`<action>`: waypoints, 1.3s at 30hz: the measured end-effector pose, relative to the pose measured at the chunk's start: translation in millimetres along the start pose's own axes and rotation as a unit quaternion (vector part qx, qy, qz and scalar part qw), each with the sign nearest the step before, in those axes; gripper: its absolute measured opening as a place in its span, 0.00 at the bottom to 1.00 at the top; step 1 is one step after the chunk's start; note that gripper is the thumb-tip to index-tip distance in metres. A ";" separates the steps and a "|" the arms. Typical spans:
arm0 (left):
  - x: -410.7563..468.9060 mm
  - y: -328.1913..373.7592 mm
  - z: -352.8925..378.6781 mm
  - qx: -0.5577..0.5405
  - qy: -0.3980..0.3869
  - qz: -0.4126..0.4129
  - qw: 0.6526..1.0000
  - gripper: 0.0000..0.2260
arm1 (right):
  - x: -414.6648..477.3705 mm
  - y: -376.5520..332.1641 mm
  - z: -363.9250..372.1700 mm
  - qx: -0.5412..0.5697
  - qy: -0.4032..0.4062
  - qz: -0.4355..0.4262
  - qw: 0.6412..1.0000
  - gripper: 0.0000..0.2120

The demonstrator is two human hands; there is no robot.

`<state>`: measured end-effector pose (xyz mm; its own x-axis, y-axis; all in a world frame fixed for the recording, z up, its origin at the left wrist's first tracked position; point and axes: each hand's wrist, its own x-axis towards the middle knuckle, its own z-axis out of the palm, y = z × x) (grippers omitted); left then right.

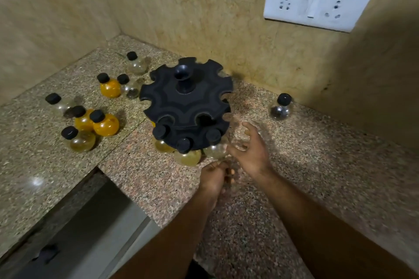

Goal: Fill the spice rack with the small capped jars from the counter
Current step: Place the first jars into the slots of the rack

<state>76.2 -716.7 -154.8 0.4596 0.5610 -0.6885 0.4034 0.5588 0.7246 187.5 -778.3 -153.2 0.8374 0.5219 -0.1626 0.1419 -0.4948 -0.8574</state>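
Right hand, fingers curled round a blurred jar, should slide its neck level into a free lower slot of the rack; left hand fingers unclear.

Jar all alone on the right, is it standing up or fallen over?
Standing up. The jar sits on its round bottom on the counter, with its black cap on top.
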 end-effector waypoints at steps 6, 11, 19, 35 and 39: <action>34.5 13.5 70.0 0.224 -0.022 0.173 0.959 0.06 | 10.7 44.9 -62.1 -0.050 0.069 0.071 0.994 0.31; 61.8 47.9 116.8 0.373 -0.041 0.246 0.894 0.20 | 30.9 76.2 -97.9 -0.124 0.082 0.125 0.981 0.37; 105.7 93.5 183.3 0.433 -0.057 0.383 0.814 0.29 | 59.3 107.7 -116.5 -0.296 -0.003 0.182 0.938 0.51; 94.3 80.7 194.9 0.483 -0.016 0.477 0.735 0.24 | 62.0 111.5 -109.7 -0.210 0.093 0.140 0.963 0.45; 71.5 58.1 183.6 0.477 -0.031 0.490 0.729 0.26 | 57.2 96.7 -106.1 -0.098 0.147 0.026 0.984 0.31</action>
<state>277.8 -756.2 -156.4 0.9199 0.3600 0.1557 0.2103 -0.7878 0.5790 305.2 -870.0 -193.6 0.9585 0.2833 -0.0309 0.1697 -0.6548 -0.7365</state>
